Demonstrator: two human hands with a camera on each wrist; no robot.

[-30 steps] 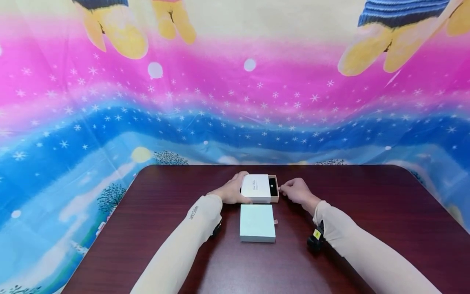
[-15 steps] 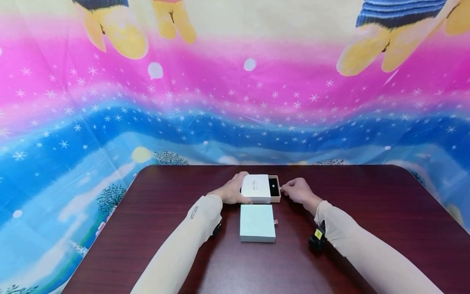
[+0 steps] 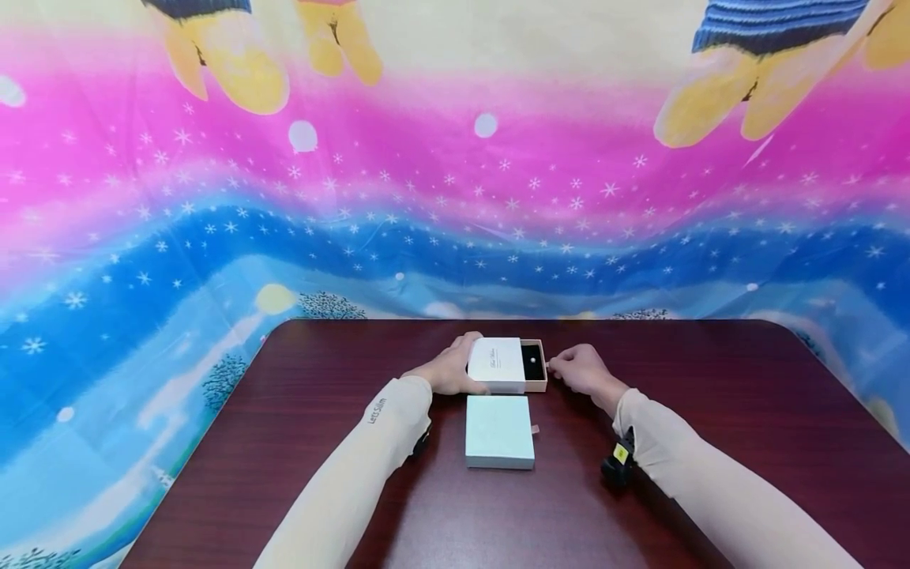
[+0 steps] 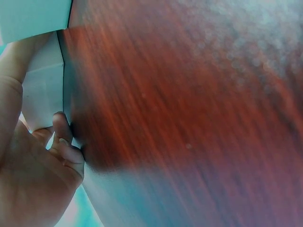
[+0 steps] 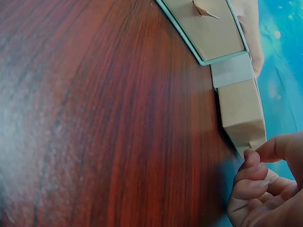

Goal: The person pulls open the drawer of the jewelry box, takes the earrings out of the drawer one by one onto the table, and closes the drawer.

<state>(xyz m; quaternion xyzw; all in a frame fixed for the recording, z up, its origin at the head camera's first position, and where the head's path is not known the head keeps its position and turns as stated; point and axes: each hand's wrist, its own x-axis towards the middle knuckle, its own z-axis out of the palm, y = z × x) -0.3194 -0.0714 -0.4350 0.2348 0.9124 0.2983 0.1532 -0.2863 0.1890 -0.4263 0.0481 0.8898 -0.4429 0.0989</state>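
Note:
A white box sleeve [image 3: 495,363] with small printed script lies at the far middle of the table. Out of its right side juts a beige drawer [image 5: 241,103] with a black lining [image 3: 532,363] and a small shiny bead-like piece on it. My left hand [image 3: 448,368] grips the sleeve from the left, thumb at the near side and fingers round the far side. With thumb and forefinger my right hand [image 3: 581,370] pinches the short pull ribbon [image 5: 249,145] on the drawer's end. Nearer me sits a pale green box [image 3: 499,431], closed, its own ribbon tab [image 3: 535,430] pointing right.
The dark red-brown wooden table [image 3: 284,474] has a rounded far edge. Behind it hangs a colourful cloth backdrop [image 3: 455,182] with snowflakes. A black wrist camera [image 3: 617,466] is strapped below my right hand.
My right hand has moved slightly to the right, and the drawer has slid a little further out of the sleeve. My left hand and the green box have stayed in place.

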